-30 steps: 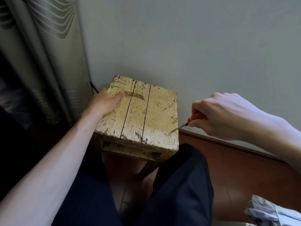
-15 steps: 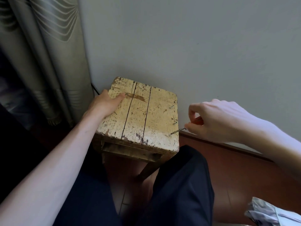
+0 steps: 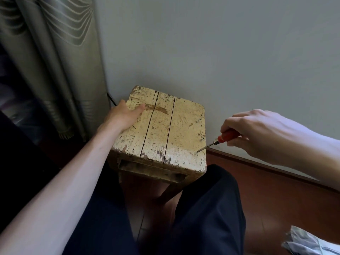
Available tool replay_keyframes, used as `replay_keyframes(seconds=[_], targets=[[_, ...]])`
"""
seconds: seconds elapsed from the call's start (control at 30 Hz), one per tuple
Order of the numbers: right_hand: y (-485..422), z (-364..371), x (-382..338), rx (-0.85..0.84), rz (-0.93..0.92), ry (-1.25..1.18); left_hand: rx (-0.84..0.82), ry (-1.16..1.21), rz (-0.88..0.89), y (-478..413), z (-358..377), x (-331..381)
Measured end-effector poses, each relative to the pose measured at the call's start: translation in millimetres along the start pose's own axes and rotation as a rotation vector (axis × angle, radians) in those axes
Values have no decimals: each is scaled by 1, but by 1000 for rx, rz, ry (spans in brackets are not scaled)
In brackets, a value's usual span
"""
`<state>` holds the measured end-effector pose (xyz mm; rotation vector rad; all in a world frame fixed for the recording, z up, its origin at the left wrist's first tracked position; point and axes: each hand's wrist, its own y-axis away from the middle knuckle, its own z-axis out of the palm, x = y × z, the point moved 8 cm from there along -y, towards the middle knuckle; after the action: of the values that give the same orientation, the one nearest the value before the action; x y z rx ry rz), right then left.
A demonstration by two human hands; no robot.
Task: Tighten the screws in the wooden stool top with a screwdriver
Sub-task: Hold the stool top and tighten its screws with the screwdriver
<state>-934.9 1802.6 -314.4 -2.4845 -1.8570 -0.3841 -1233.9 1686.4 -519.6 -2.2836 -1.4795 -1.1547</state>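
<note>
A worn, pale yellow wooden stool top (image 3: pixel 165 133) of three planks stands against the wall. My left hand (image 3: pixel 122 116) rests on its far left edge, thumb lying on the top. My right hand (image 3: pixel 257 133) is closed around a screwdriver with an orange handle (image 3: pixel 227 135). Its thin metal shaft slants down to the left, and the tip (image 3: pixel 197 151) sits on a screw near the stool's front right corner. Two more screws (image 3: pixel 198 120) (image 3: pixel 202 138) show along the right edge.
A grey curtain (image 3: pixel 60 67) hangs at the left, and the pale wall (image 3: pixel 220 52) is right behind the stool. My dark trouser legs (image 3: pixel 207 208) are in front, over a reddish wood floor (image 3: pixel 276 196). A crumpled white bag (image 3: pixel 311 243) lies at the bottom right.
My right hand has turned on the screwdriver: the orange handle was hidden by the fingers half a second ago and shows again. The tip stays on the same screw. My left hand has not moved.
</note>
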Motion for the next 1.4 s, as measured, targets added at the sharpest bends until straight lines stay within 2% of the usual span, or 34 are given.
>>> replay_keyframes(seconds=[0.27,0.4,0.6,0.7,0.77,0.87,0.93,1.17,1.4], targets=[[5,-3,0,22,0,116,6,-1,20,-1,-1,3],[5,-1,0,27,54,91,9,-6,18,2,-2,5],[0,7,9,-42,123,96,10,-12,19,7,-4,6],[5,7,-1,29,52,81,10,-16,12,9,-4,6],[8,5,-8,65,-24,-23,9,-22,10,10,-4,6],[7,6,-11,-20,-116,-86,4,-24,0,11,-4,5],[6,7,-9,-61,-149,-59,0,-33,-3,11,-4,5],[8,6,-24,16,-351,143,8,-47,0,10,-4,6],[4,11,-20,-67,-256,189,12,-41,14,7,-2,6]])
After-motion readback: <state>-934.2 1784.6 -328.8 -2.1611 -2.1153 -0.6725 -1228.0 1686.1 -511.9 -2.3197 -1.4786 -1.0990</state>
